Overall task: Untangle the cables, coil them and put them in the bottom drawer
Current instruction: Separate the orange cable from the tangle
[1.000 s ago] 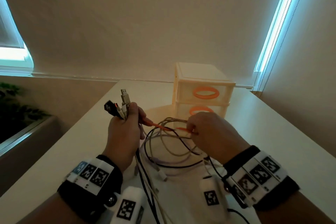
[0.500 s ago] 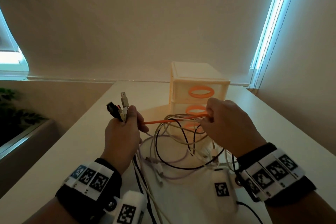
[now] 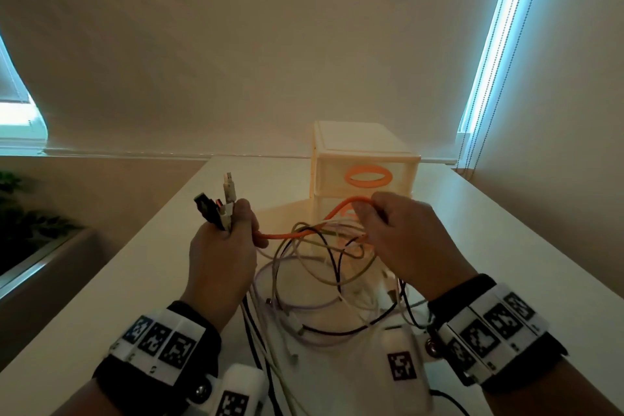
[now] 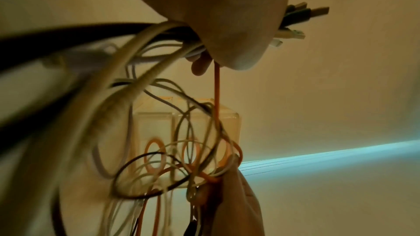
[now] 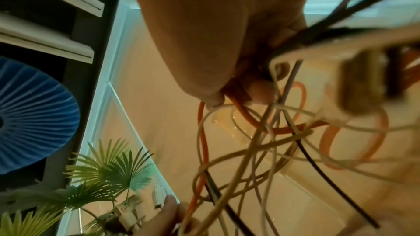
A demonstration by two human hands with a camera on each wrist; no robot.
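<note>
Orange cable (image 3: 305, 232) is what I'm untangling: my left hand (image 3: 221, 255) grips the plug ends (image 3: 219, 209), my right hand (image 3: 400, 240) pinches its loop, which next needs drawing clear of the tangle (image 3: 317, 280).

Two hands (image 3: 219, 257) (image 3: 410, 240), one orange cable (image 3: 287, 235), one tangle of cables (image 3: 314, 284), and one drawer box (image 3: 363, 159) with three orange handles (image 3: 368, 177).

In the middle of the frame the drawers (image 3: 363, 159) stand on the table (image 3: 506, 246), the tangle of cables (image 3: 314, 280) hangs in front of them between the left hand (image 3: 219, 257) and the right hand (image 3: 405, 243), and a plant (image 3: 20, 213) sits at far left.
</note>
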